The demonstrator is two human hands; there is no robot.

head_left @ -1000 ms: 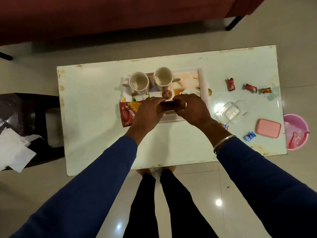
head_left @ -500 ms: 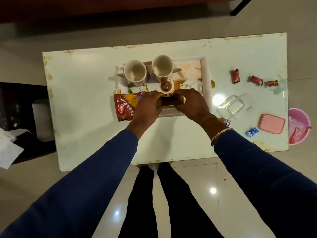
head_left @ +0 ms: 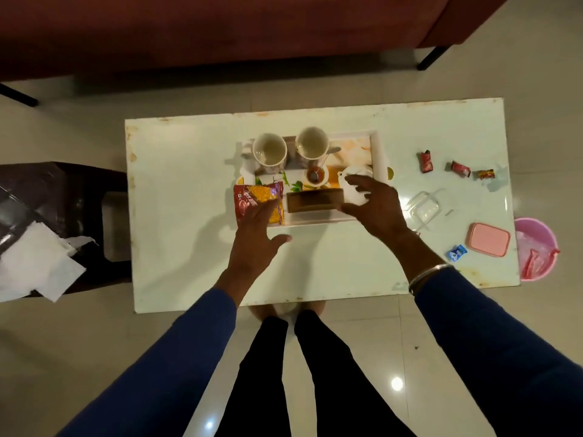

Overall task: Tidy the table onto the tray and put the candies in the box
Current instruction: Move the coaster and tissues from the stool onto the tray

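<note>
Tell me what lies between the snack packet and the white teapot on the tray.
In the head view, a brown box lies on the tray between the snack packet and the white teapot, with a small bowl holding a spoon just behind it.

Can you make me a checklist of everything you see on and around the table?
Surface: white table, chipped edges.
Job's things: tray holds two mugs, snack packet, brown box; candies loose; clear box open, pink lid beside it.
Clutter: nothing seen.
Hands: left hand and right hand open, fingers spread.
Cables: nothing seen.
Surroundings: pink bin, dark stool with papers, red sofa.
</note>
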